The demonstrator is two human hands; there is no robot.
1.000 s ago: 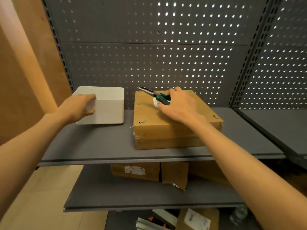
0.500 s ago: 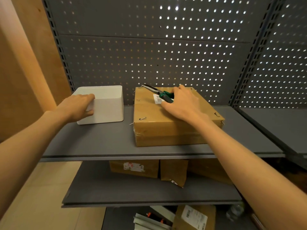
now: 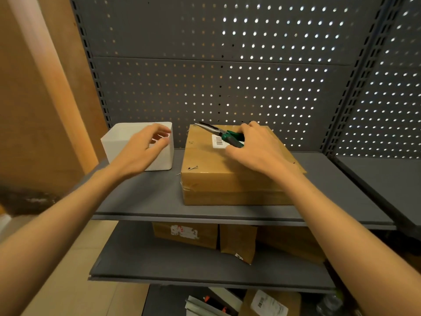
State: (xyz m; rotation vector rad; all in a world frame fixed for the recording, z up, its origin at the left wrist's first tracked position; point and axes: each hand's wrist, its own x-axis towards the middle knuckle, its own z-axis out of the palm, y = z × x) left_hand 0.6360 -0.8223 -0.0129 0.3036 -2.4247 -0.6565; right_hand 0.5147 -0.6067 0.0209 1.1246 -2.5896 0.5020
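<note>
Long-nose pliers (image 3: 224, 135) with green handles lie on top of a brown cardboard box (image 3: 227, 185), their jaws pointing back left. My right hand (image 3: 257, 149) rests on the box, and its fingers and thumb close around the green handles. A white open bin (image 3: 114, 140) stands on the grey shelf (image 3: 148, 197) to the left of the box. In front of the bin's right side my left hand (image 3: 141, 153) hovers with loosely curled fingers and holds nothing.
A small metal pin (image 3: 194, 167) sticks out of the box's front left corner. A grey pegboard (image 3: 227, 76) backs the shelf, and a wooden panel (image 3: 34, 99) stands on the left. More cardboard boxes (image 3: 186, 233) sit on the shelf below.
My left hand has let go of the bin's left front and moved right across its face. My right hand stays on the pliers' handles, with the thumb now tucked under them.
</note>
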